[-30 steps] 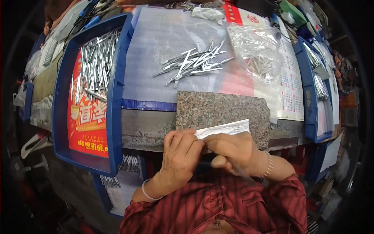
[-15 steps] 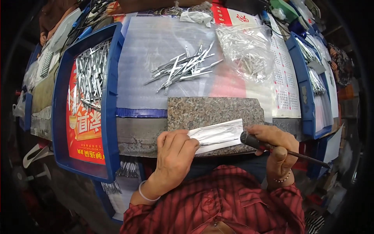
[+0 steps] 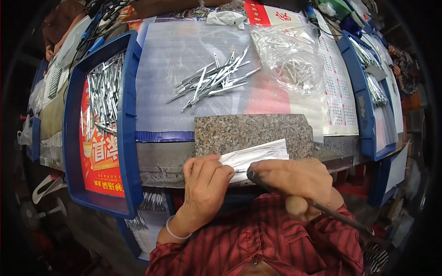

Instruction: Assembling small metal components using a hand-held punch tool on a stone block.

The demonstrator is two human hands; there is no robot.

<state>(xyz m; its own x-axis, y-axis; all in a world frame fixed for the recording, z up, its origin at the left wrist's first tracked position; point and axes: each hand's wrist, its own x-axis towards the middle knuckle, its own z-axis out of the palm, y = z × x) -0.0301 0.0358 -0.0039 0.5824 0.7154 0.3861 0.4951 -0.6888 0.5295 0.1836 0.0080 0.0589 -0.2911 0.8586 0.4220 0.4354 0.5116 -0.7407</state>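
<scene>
My left hand (image 3: 202, 186) has its fingers curled, thumb and fingertips pinching the left end of a thin metal piece (image 3: 238, 171). That piece lies over a creased white sheet (image 3: 255, 155) resting on a speckled granite slab (image 3: 251, 131). In my right hand (image 3: 294, 181) is a screwdriver (image 3: 338, 215), held reversed: its shaft points to the lower right. The dark butt of its handle is at the metal piece, close to my left thumb. My right hand hides the rest of the piece and the sheet's right lower part.
Beyond the slab lies a loose pile of slim silvery metal parts (image 3: 214, 80). A clear plastic bag (image 3: 292, 60) of similar parts is right of it. Blue trays (image 3: 131, 152) (image 3: 368, 129) of parts flank the bench. Other people sit at the far left and right.
My right hand has moved left over the sheet, bringing the screwdriver's handle butt from the sheet's right edge to near my left thumb. My left hand keeps its hold.
</scene>
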